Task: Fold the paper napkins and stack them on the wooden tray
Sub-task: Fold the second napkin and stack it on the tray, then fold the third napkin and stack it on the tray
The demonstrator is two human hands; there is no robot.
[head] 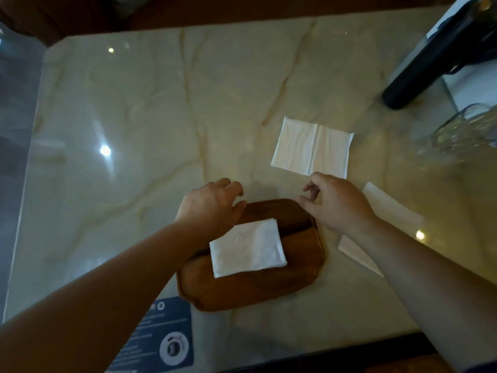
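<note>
Nearest, at about 7 o'clock, a blue printed card (161,337) lies on the marble table (121,130). Just beyond it sits the wooden tray (258,289), with a folded white napkin (247,247) resting on its middle. The left hand (212,205) hovers over the tray's far left corner, fingers loosely curled and holding nothing. The right hand (336,203) hangs at the far right corner, fingers spread and empty. At 3 o'clock a flat napkin (387,211) lies partly hidden under the right forearm. Farther, at 1 o'clock, an unfolded napkin (313,146) lies flat on the table. Beyond, at 2 o'clock, stand a clear glass vessel (462,130) and a black object (441,57).
</note>
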